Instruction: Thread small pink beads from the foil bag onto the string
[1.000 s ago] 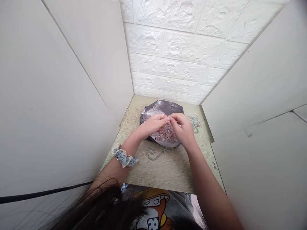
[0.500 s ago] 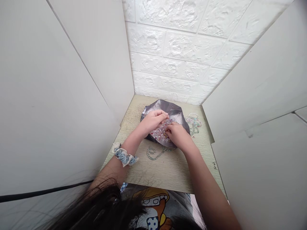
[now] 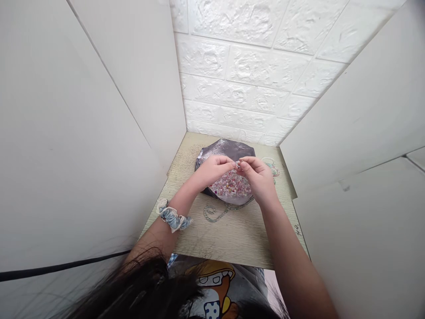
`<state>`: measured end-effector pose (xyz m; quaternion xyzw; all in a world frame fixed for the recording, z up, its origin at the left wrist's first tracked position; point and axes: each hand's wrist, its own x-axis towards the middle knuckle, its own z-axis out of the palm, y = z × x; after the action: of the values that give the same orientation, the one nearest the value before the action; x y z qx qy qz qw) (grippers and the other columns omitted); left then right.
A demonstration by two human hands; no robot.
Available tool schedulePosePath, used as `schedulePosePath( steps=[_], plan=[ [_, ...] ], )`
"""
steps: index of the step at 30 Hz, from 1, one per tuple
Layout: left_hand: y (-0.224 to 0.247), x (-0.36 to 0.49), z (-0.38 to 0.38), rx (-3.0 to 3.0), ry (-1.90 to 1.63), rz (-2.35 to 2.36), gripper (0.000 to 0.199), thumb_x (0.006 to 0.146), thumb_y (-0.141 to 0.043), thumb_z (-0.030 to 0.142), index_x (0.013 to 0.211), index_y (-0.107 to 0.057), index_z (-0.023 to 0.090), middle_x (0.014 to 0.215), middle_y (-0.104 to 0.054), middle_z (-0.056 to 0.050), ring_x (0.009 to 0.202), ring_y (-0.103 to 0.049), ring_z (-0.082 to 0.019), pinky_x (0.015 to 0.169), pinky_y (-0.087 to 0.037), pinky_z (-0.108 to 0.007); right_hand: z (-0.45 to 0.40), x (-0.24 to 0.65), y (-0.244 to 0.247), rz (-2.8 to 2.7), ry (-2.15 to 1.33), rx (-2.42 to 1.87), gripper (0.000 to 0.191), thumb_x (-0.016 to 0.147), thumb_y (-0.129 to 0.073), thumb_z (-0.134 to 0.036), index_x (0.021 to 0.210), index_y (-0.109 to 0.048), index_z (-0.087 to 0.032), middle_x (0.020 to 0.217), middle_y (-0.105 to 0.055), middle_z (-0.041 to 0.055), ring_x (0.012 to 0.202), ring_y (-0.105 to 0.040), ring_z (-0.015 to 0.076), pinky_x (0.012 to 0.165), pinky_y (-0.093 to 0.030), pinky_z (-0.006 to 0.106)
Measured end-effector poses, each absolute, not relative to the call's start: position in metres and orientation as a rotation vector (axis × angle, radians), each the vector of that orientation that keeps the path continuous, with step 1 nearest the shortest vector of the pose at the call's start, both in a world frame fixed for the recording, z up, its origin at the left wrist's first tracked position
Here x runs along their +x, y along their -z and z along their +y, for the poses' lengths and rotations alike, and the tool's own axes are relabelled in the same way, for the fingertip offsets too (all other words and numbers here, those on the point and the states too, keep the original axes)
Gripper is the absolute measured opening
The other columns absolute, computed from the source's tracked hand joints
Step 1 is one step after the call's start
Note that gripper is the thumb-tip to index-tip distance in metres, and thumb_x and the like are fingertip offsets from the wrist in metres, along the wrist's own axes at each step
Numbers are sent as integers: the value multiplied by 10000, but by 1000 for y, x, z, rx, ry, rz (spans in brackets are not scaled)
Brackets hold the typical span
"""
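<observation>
L hand point(image 3: 217, 169) & R hand point(image 3: 261, 178): both pinched narrow, holding small pale beads point(image 3: 237, 165) betw. fingertips; can't tell if threaded. Step (judged): two-handed fine bead work; next move calls for steady pinch, close alignment. Below: loose pink/white beads point(image 3: 230, 186) in silvery-lined pouch point(image 3: 237, 149) on table point(image 3: 232, 241). Greenish bead strand point(image 3: 212, 218) nearer wearer.
</observation>
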<state>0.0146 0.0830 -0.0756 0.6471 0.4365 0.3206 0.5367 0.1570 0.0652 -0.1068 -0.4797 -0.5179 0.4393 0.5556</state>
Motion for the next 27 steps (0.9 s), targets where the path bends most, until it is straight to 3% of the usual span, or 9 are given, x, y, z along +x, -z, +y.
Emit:
schedulePosePath(
  steps=[4, 14, 27],
  plan=[
    [76, 14, 83, 1601, -755, 991, 244, 718, -494, 350, 710, -610, 135, 648, -548, -3, 546, -417, -66, 513, -326, -195, 66, 159, 109, -1097, -1256, -990, 201, 629, -636, -336, 771, -573, -209, 733, -587, -23, 702, -565, 100, 728, -490, 302],
    [75, 12, 84, 1618, -762, 942, 252, 717, -510, 333, 749, -633, 116, 763, -612, -31, 723, -522, -112, 668, -385, -224, 66, 160, 109, -1055, -1348, -939, 190, 593, -676, -287, 739, -591, -201, 719, -597, -24, 704, -575, 94, 735, -499, 288],
    [73, 11, 83, 1621, -775, 908, 278, 717, -510, 351, 763, -643, 111, 750, -604, -40, 698, -510, -111, 644, -380, -231, 65, 155, 109, -990, -1376, -861, 161, 592, -681, -256, 705, -574, -216, 682, -574, -43, 701, -560, 85, 711, -499, 266]
  ],
)
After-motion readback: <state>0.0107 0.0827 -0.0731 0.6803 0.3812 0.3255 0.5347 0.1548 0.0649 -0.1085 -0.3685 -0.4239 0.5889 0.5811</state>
